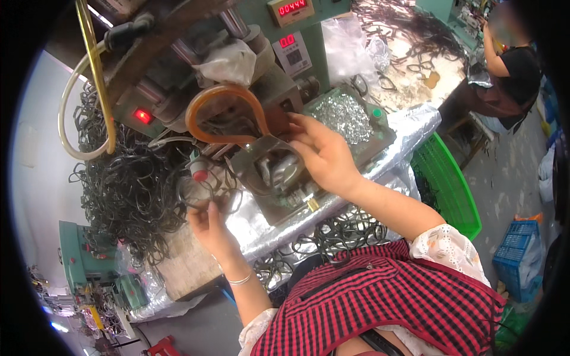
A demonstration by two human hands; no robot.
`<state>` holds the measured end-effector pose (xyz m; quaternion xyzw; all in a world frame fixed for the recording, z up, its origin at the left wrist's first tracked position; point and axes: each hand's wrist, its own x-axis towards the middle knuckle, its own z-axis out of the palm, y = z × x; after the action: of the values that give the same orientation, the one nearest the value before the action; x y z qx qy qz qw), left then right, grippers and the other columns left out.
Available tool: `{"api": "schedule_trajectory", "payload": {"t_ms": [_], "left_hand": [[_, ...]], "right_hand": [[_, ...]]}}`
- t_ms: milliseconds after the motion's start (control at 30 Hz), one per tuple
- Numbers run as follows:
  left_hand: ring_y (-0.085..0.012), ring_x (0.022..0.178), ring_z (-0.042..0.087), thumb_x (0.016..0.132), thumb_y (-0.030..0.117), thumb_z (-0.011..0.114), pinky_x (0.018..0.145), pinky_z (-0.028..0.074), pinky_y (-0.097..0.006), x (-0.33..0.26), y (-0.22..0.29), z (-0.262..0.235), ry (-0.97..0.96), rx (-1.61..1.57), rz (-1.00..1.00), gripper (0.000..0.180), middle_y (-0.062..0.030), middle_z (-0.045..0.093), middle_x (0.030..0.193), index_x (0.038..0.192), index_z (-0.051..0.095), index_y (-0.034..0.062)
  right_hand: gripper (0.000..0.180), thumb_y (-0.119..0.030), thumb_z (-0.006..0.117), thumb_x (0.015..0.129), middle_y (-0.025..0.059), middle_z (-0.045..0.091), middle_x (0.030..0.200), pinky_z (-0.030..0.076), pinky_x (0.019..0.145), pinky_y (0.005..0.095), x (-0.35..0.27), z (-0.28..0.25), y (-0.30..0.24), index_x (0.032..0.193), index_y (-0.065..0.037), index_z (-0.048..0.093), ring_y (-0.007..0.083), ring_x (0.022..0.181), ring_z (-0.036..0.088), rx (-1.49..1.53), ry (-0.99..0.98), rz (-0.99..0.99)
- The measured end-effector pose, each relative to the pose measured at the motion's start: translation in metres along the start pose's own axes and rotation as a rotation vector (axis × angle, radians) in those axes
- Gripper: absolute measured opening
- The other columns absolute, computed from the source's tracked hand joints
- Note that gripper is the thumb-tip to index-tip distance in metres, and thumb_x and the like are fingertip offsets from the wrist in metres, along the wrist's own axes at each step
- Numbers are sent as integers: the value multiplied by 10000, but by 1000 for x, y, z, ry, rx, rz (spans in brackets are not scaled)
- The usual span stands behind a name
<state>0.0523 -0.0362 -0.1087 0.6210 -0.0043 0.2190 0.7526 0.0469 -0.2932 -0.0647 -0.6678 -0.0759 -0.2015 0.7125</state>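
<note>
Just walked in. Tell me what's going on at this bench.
A person in a red-and-black checked top sits at a green bench-top press machine. Their right hand reaches into the grey metal fixture at the front of the machine, beside a tray of small shiny metal pieces. Their left hand holds thin dark wire loops, with a big tangled heap of the same loops piled to the left. More loops lie along the foil-covered bench edge. Another person works at a far table.

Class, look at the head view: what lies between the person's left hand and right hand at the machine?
In the head view, between the left hand and right hand sits the machine's grey metal fixture, with thin dark wire loops at its left side.
</note>
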Motion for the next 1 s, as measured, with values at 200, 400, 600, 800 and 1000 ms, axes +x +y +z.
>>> {"api": "schedule_trajectory", "payload": {"t_ms": [200,400,600,800,1000], "left_hand": [[-196,849,622,902,33,566,720,575,-325,15,103,59,-343,-121,587,115,-130,583,978,1001,507,31],[-178,875,593,896,-49,541,767,549,-355,31,96,72,-278,15,551,144,-84,577,982,1031,526,-1],[-209,811,594,875,-1,560,808,520,-343,-20,109,62,-341,16,525,114,-111,576,868,982,522,-10],[-181,832,586,912,53,563,717,489,-305,-22,80,25,-70,-65,285,85,-76,574,918,990,550,24],[-186,873,627,937,52,543,709,503,-320,-24,85,12,-122,-118,278,131,-100,649,953,1061,580,32]], "right_hand": [[508,9,515,870,153,663,1099,476,885,279,15,-5,-16,1361,52,390,172,1003,653,51,-121,31],[612,59,464,806,211,638,1110,452,924,285,12,7,-48,1394,97,298,221,1033,640,179,-181,168],[560,36,485,735,233,610,1156,462,938,382,4,-19,-48,1295,34,468,354,1098,582,-423,-171,-140],[89,-67,596,640,154,639,1177,531,581,323,-98,-23,-12,724,-45,618,204,734,660,-792,-408,-413],[249,-135,595,699,414,415,1324,486,466,305,-112,41,30,820,55,702,175,594,602,-1213,-849,-384]]}}
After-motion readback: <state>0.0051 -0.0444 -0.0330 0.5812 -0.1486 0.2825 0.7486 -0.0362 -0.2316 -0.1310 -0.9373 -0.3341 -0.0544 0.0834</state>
